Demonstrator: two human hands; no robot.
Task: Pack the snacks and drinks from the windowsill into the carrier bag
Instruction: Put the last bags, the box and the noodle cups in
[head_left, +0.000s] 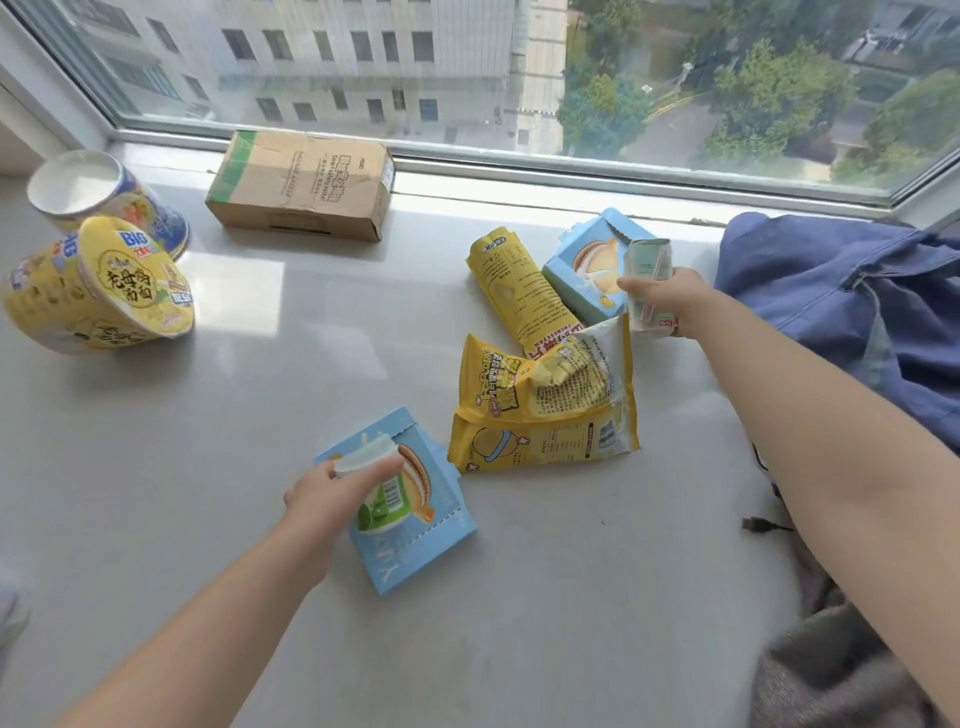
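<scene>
While left grip (318, 498) clasps bottle (385, 500), cap toward window (467, 78), right grip (671, 300) clasps carton (647, 270) likewise aligned

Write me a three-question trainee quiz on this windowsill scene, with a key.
1. True or false: the right hand holds a drink carton.
2. What does the left hand grip? A) a white-capped bottle B) a banana C) a glass mug
3. Fill in: the blue carrier bag lies on the person's ____ side.

Key: 1 true; 2 A; 3 right.
</scene>
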